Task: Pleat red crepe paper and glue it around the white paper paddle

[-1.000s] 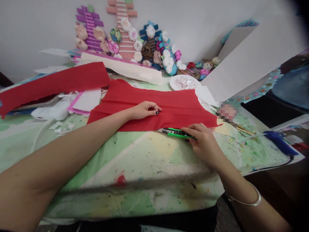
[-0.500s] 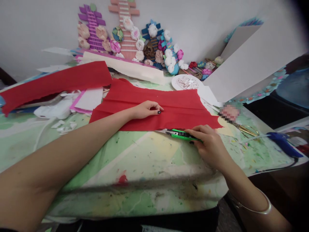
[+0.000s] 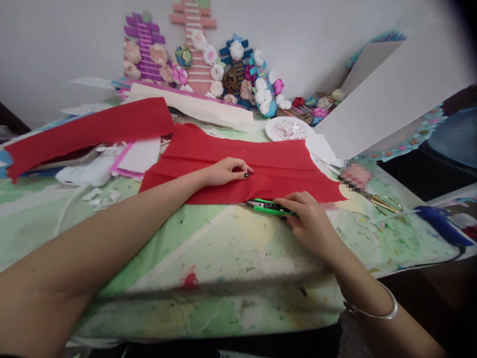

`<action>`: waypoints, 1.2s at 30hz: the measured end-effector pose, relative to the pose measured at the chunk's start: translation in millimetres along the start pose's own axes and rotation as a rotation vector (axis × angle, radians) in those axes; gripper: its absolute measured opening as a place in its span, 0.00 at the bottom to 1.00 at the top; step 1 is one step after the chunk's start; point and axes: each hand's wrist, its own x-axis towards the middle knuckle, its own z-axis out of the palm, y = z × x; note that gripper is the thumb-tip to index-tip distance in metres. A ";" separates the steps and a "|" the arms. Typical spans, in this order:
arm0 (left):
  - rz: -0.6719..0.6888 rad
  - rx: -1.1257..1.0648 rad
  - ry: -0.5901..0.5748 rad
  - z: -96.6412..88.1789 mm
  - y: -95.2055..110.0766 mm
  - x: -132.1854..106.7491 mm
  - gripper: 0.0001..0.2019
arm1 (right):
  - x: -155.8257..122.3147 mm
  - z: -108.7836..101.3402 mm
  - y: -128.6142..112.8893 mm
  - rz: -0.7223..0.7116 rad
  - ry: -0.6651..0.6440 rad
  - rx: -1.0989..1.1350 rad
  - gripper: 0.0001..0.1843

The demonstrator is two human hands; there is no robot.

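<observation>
A wide sheet of red crepe paper (image 3: pixel 276 154) lies creased on the table, with rough torn edges. My left hand (image 3: pixel 227 171) rests on its middle, fingers loosely bent and pressing down, a gap showing between thumb and index finger. In my right hand (image 3: pixel 307 214) is a green utility knife (image 3: pixel 266 207), held low and nearly flat at the sheet's front edge. Its tip points left and meets the paper's edge; most of the blade is hidden.
Left lies another red paper strip (image 3: pixel 93 124), beside a white charger-like block (image 3: pixel 87 169) and paper scraps (image 3: pixel 100 198). Behind stand a plate of white bits (image 3: pixel 286 128) and flower-decorated stick crafts (image 3: pixel 194 59). Gold-handled scissors (image 3: pixel 383 203) and a blue glue gun (image 3: pixel 443 226) lie right.
My right hand has slid left with the utility knife along the paper's front edge, and less blade shows. My left hand stays in place on the sheet.
</observation>
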 end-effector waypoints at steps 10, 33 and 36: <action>0.003 0.003 -0.009 -1.0 -0.5 -0.3 0.10 | -12.7 -10.0 5.4 -0.002 0.013 -0.027 0.23; 0.003 -0.026 -0.002 -1.0 -0.1 -0.9 0.12 | -5.9 -2.1 3.6 -0.007 0.000 0.038 0.24; -0.001 -0.052 0.006 -1.2 0.5 -1.2 0.13 | -1.4 0.4 2.1 -0.004 0.008 0.051 0.24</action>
